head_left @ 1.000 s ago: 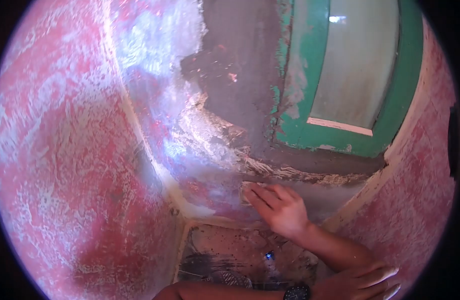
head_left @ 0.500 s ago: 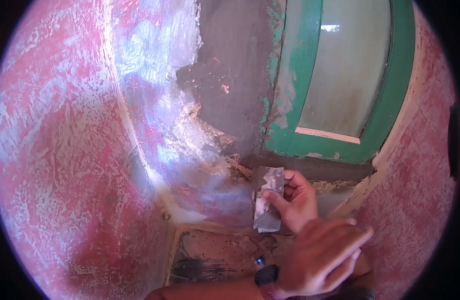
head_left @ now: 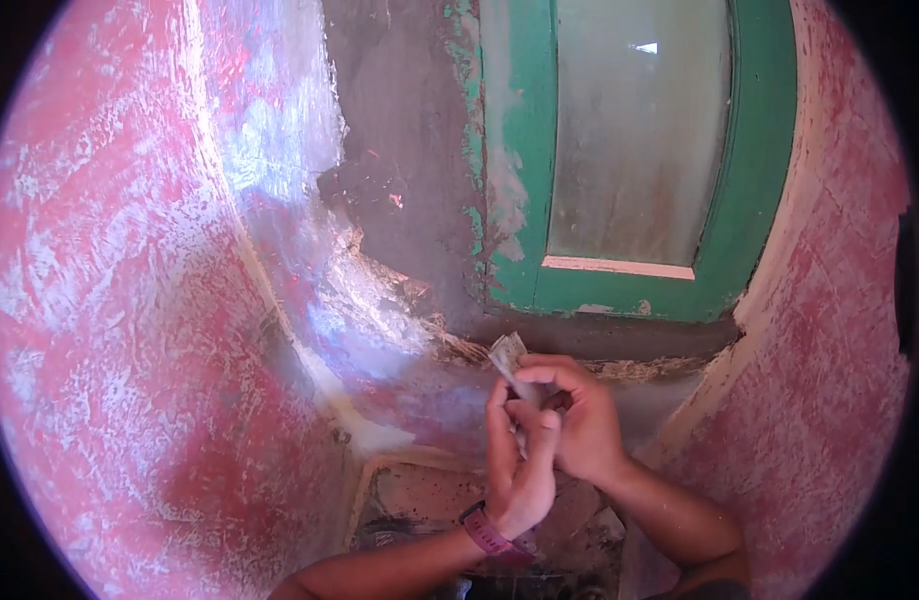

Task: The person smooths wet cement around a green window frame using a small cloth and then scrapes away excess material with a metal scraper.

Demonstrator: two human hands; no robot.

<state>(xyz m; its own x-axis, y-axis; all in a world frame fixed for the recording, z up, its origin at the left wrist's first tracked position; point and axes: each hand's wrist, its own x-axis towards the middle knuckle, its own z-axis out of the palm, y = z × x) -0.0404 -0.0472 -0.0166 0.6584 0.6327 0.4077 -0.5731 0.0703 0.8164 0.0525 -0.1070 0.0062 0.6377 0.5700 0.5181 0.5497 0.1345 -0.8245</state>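
Note:
A grey, folded piece of sandpaper (head_left: 508,352) with whitish dust on it sticks up edge-on between my two hands. My right hand (head_left: 588,425) is closed, its thumb and fingers pinching the sheet from the right. My left hand (head_left: 520,470), with a dark reddish watch (head_left: 488,532) on the wrist, is curled round the sheet's lower part from the left. Most of the lower sheet is hidden by the fingers. Both hands are in front of the wall's low part, below the green frame (head_left: 525,290).
Frosted glass (head_left: 635,150) fills the green frame. Left of it, grey plaster (head_left: 400,130) meets a broken, crumbling patch (head_left: 380,290). Scraped pink walls (head_left: 130,300) close in on both sides. A dusty ledge (head_left: 410,495) lies below my hands.
My left hand has come up from the lower right and closed on the sandpaper beside my right hand. The sheet has turned from face-on to edge-on. The view has shifted right.

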